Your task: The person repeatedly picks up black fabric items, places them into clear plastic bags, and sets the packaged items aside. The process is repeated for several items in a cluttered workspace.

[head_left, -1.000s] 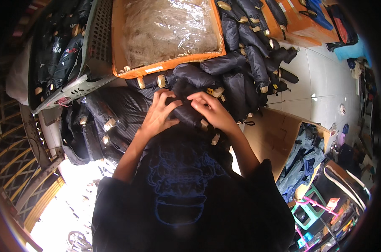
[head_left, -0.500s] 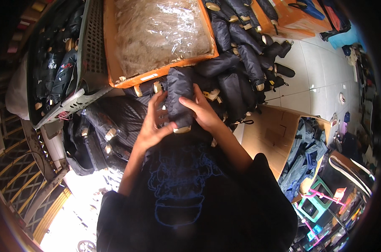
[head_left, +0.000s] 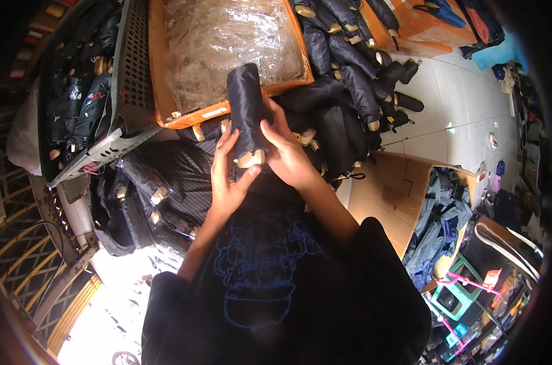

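Note:
Between my two hands is a folded compact umbrella in a black fabric sleeve, with a pale cream handle end showing at its bottom. It points away from me, its far end over the near rim of the carton. My left hand holds it low on the left, with the thumb at the handle end. My right hand wraps its right side, thumb lying along the sleeve. Many similar black-sleeved umbrellas lie heaped beyond and to the right of my hands.
An orange-edged carton lined with clear plastic stands ahead. At left, a grey perforated crate holds more umbrellas. To the right are a brown cardboard box with dark blue-green fabric, a green stool and white floor tiles.
The umbrella has been raised and shifted slightly left, its far end now over the carton's rim. Both hands moved with it, and the left thumb now rests at the cream handle end.

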Action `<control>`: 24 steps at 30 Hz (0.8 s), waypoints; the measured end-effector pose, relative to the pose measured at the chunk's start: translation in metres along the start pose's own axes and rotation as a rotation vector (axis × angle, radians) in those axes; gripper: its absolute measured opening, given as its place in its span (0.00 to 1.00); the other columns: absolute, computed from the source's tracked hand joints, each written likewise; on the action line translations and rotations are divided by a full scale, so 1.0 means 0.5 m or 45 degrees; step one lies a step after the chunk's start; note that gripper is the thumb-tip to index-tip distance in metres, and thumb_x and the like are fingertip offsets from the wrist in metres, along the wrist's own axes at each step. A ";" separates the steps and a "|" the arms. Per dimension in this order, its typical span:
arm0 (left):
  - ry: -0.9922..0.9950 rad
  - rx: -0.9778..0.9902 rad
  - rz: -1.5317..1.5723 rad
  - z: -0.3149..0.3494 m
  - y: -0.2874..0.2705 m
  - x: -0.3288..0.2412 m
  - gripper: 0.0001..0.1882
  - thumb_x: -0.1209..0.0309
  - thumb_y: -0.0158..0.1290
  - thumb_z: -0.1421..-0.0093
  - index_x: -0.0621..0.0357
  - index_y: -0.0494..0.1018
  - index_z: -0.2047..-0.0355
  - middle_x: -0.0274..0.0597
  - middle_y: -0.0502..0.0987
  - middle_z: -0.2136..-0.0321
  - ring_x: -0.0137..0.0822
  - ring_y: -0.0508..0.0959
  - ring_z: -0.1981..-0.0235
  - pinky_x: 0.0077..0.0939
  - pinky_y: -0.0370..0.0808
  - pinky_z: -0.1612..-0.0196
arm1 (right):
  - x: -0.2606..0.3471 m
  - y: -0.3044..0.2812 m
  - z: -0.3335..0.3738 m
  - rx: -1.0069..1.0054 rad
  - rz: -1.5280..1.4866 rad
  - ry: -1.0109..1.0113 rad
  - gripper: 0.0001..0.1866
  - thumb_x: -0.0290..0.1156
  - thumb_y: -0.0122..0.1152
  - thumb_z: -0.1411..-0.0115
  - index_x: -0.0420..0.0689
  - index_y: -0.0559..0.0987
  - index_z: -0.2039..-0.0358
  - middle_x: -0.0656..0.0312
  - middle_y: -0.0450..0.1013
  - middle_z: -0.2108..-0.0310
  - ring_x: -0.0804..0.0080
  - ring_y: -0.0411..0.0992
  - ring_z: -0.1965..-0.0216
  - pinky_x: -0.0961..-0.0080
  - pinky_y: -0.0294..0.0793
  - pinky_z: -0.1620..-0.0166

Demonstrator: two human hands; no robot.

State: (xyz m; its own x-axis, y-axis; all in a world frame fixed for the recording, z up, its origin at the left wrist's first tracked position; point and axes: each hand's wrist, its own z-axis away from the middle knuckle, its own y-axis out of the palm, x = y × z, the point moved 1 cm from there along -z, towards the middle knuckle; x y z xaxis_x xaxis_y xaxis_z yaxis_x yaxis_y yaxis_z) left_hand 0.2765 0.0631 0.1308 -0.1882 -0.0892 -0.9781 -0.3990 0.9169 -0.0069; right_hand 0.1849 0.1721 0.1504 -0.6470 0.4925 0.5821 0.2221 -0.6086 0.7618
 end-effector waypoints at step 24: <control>0.319 0.310 -0.817 -0.066 -0.021 -0.057 0.16 0.80 0.60 0.55 0.59 0.73 0.64 0.40 0.78 0.68 0.42 0.78 0.67 0.38 0.69 0.53 | -0.039 -0.031 0.000 -0.376 0.100 0.087 0.40 0.31 0.65 0.42 0.46 0.50 0.37 0.56 0.65 0.49 0.71 0.68 0.50 0.72 0.71 0.51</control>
State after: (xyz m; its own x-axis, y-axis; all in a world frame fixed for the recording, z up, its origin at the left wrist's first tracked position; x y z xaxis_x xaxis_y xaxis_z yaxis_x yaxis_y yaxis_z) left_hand 0.2562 0.0433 0.1658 -0.1959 -0.6976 -0.6892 -0.2944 0.7122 -0.6373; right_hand 0.1939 0.1719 0.1270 -0.6858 0.4003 0.6078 0.0582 -0.8023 0.5941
